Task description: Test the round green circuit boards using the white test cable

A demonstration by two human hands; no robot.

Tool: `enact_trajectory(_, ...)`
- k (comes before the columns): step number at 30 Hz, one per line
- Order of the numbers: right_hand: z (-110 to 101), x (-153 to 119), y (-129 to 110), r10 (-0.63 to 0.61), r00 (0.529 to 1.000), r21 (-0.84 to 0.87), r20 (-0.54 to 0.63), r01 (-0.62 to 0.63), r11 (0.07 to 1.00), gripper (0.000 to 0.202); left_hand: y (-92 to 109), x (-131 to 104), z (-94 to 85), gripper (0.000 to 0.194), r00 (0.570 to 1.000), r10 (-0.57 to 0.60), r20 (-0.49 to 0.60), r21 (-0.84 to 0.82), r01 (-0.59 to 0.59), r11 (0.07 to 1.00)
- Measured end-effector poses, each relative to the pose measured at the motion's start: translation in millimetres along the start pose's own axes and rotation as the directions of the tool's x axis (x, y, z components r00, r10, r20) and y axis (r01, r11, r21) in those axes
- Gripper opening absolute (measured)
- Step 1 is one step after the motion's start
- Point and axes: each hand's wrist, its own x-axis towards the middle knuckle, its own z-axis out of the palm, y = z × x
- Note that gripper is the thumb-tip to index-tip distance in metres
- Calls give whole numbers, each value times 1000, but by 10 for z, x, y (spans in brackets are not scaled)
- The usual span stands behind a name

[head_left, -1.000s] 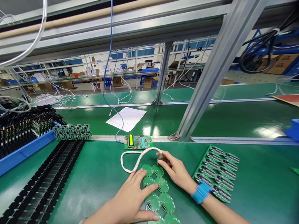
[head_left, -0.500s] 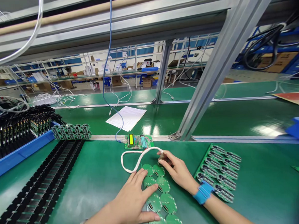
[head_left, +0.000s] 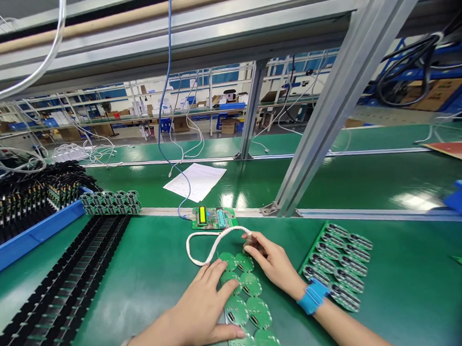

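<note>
My left hand (head_left: 206,306) lies with spread fingers on the left side of a green panel of round circuit boards (head_left: 258,312). At the panel's far end, my right hand (head_left: 269,257) pinches a small connector (head_left: 249,240) at the end of a white sleeved cable (head_left: 216,242); the fingers partly hide it. The cable loops back towards a green circuit board with a lit yellow display (head_left: 203,215). To the right of my right hand lies a second panel of round boards (head_left: 342,262), with its component side up.
Black slotted strips (head_left: 73,289) and a blue bin (head_left: 33,231) of black cabled parts stand at the left. Stacked round boards (head_left: 110,203) rest beyond the strips. A metal post (head_left: 328,97) slants up behind my right hand. Paper (head_left: 195,182) lies farther back.
My left hand and the panel beneath it appear shifted very slightly to the left. My right hand keeps its pinch on the connector, almost unmoved.
</note>
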Motion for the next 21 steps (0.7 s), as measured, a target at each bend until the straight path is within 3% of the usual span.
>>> enact_trajectory(21,-7,-2,1,-6,1000,-3,-17,6,1000,21,8,-2,26,76,1000,-9,10,27,8,1000)
